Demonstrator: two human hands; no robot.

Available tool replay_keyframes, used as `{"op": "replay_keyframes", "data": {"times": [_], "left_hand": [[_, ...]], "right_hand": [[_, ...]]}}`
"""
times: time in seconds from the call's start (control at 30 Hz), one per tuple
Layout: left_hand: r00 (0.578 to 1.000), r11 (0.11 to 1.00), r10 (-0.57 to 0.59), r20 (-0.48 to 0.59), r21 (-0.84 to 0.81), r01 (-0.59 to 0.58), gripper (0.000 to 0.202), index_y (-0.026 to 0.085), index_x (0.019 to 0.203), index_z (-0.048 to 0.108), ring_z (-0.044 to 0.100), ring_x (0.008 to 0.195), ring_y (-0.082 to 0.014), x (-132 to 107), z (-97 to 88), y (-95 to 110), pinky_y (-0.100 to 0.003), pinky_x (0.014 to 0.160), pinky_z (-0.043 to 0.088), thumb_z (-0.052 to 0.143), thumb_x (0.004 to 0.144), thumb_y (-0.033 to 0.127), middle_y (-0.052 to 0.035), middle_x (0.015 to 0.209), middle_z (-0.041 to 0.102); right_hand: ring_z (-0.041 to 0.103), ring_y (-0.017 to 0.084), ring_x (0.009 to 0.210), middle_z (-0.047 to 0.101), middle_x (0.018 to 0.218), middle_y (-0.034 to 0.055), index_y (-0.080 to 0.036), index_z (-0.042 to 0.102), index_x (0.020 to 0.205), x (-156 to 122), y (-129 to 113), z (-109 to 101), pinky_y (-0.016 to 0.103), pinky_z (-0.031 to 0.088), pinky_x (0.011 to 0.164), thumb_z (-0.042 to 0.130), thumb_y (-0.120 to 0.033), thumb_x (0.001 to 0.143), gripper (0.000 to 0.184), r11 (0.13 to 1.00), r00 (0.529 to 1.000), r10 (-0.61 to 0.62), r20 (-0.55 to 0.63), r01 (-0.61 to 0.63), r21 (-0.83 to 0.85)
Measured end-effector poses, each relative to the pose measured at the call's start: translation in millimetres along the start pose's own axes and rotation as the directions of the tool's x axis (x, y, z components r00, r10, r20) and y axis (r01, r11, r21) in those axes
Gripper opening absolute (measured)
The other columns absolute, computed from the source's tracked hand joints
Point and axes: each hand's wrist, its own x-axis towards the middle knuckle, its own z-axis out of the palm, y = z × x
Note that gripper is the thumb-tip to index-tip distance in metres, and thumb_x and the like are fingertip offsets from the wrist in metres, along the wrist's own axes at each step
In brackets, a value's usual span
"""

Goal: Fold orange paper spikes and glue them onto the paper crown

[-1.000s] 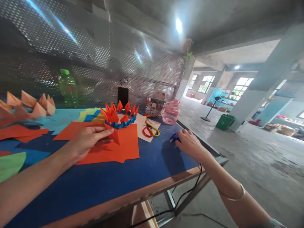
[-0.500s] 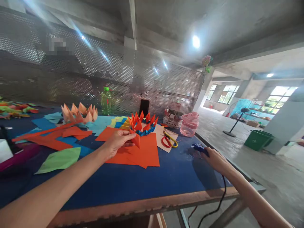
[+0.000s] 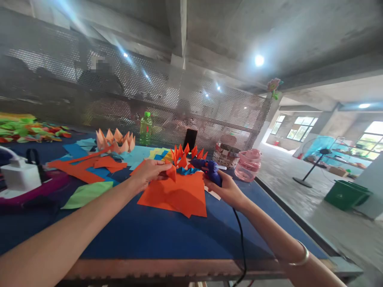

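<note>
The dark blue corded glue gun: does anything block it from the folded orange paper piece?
Nothing visible stands between the dark blue corded glue gun in the right hand and the folded orange paper piece in the left hand. An orange-and-blue pointed paper flower appears behind the gap.

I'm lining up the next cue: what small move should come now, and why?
Probably bring the nozzle of the blue glue gun closer to the folded orange piece. The right hand grips the gun with its nozzle pointing leftward, the left hand pinches the piece, and a gap seems to show between them.
</note>
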Motion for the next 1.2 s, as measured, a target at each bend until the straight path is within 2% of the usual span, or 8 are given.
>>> {"op": "replay_keyframes", "data": {"times": [0.13,0.23,0.33,0.47,0.6,0.73,1.2], "left_hand": [[0.999,1.000,0.006,-0.052,0.007,-0.006,0.025,0.013,0.068,0.072,0.064,0.056,-0.0122,2.8,-7.7,1.6,-0.025,0.065,0.055,0.081,0.058,0.034,-0.0036,0.065,0.072],[0.997,1.000,0.009,-0.073,0.002,-0.009,0.018,0.015,0.064,0.071,0.063,0.054,-0.0124,6.3,-10.5,1.2,-0.025,0.063,0.054,0.078,0.061,0.030,-0.0030,0.062,0.071],[0.997,0.999,0.034,-0.067,-0.010,-0.035,0.015,0.015,0.063,0.071,0.065,0.058,-0.0134,9.5,-10.8,-1.2,-0.027,0.066,0.055,0.076,0.064,0.029,-0.0028,0.062,0.071],[0.997,0.998,0.067,-0.047,-0.002,-0.067,0.016,0.015,0.067,0.073,0.066,0.062,-0.0147,10.9,-9.6,-5.5,-0.027,0.069,0.055,0.076,0.064,0.031,-0.0037,0.066,0.073],[0.995,0.996,0.091,-0.029,0.006,-0.091,0.019,0.015,0.068,0.074,0.069,0.067,-0.0169,11.4,-8.6,-9.0,-0.029,0.072,0.056,0.076,0.064,0.033,-0.0061,0.070,0.074],[0.995,0.995,0.101,-0.021,0.009,-0.101,0.018,0.015,0.068,0.074,0.069,0.069,-0.0177,12.4,-7.6,-10.8,-0.030,0.072,0.056,0.075,0.066,0.033,-0.0070,0.071,0.074],[0.995,0.996,0.093,-0.035,0.016,-0.093,0.013,0.016,0.065,0.074,0.066,0.064,-0.0164,8.8,-2.8,-7.9,-0.032,0.071,0.056,0.073,0.067,0.028,-0.0046,0.065,0.070]], "right_hand": [[0.056,0.014,0.065,0.061,0.076,0.0027,-0.013,0.062,0.099,16.9,-11.3,30.0,0.027,0.048,0.062,0.061,-0.040,0.081,0.032,0.998,0.997,-0.061,0.037,0.060,0.028],[0.056,0.015,0.061,0.060,0.070,0.0026,-0.012,0.064,0.095,14.6,-3.5,46.6,0.027,0.047,0.058,0.060,-0.043,0.082,0.033,0.998,0.999,0.040,-0.007,-0.040,0.058],[0.054,0.014,0.062,0.060,0.072,0.0033,-0.013,0.064,0.093,7.3,11.1,54.4,0.026,0.045,0.057,0.057,-0.044,0.084,0.034,0.996,0.998,0.069,-0.003,-0.069,0.059],[0.041,0.010,0.055,0.050,0.062,-0.0015,-0.014,0.059,0.079,0.1,19.8,54.9,0.022,0.035,0.050,0.055,-0.045,0.085,0.032,0.996,0.996,0.084,0.032,-0.083,-0.034],[0.034,0.009,0.054,0.042,0.060,-0.0032,-0.015,0.056,0.074,-3.5,13.8,54.1,0.021,0.027,0.047,0.054,-0.042,0.085,0.030,0.991,0.996,0.073,0.051,-0.067,-0.114],[0.032,0.009,0.055,0.039,0.060,-0.0037,-0.016,0.055,0.074,-4.8,9.2,54.0,0.021,0.026,0.048,0.052,-0.040,0.086,0.027,0.991,0.996,0.033,0.084,-0.022,-0.129],[0.030,0.009,0.057,0.036,0.062,-0.0039,-0.018,0.048,0.071,-4.4,16.0,56.2,0.020,0.026,0.049,0.053,-0.045,0.085,0.031,0.993,0.995,0.060,0.080,-0.051,-0.111]]}}
